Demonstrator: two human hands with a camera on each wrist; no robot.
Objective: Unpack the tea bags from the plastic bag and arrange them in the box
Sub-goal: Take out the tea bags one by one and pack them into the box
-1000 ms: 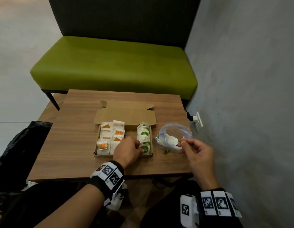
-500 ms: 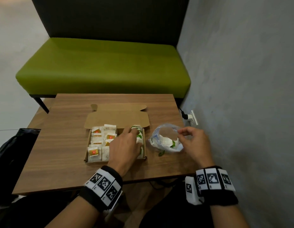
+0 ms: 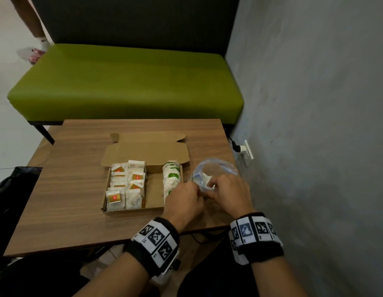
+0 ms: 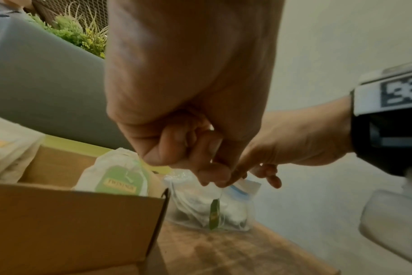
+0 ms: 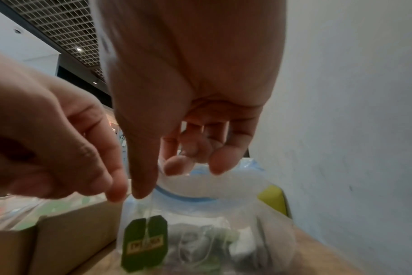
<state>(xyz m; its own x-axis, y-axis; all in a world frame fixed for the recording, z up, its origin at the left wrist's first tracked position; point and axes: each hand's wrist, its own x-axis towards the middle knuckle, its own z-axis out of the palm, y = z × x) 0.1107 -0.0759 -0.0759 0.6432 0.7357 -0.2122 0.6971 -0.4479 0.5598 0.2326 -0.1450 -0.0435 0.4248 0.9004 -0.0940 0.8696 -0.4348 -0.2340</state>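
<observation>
Cardboard forms the open box [image 3: 130, 207] on the wooden worktop [image 3: 68, 200], its lid folded back toward the green bench [image 3: 126, 82]. Inside, along the left, white tea bags with orange-red tags [image 3: 126, 185] lie in two overlapping columns; along the right wall stands a row of tea bags with green tags [image 3: 170, 179], one showing a Twinings label in the left wrist view. The strip of box floor between the two groups is bare.

Just beside the box's right wall sits a clear plastic bag [image 3: 216, 168] with a blue zip strip, its mouth gaping upward, with more white tea bags and loose strings inside.

Both hands meet at the bag's near rim. The left hand [image 3: 184, 202] has its fingers curled, thumb and forefinger pinching a thin string from which a dark green tag [image 5: 145, 243] dangles outside the bag's front. The right hand [image 3: 229, 194] has its thumb tip at the same string, while its other fingers [image 5: 220, 161] curl loosely over the bag's mouth.
</observation>
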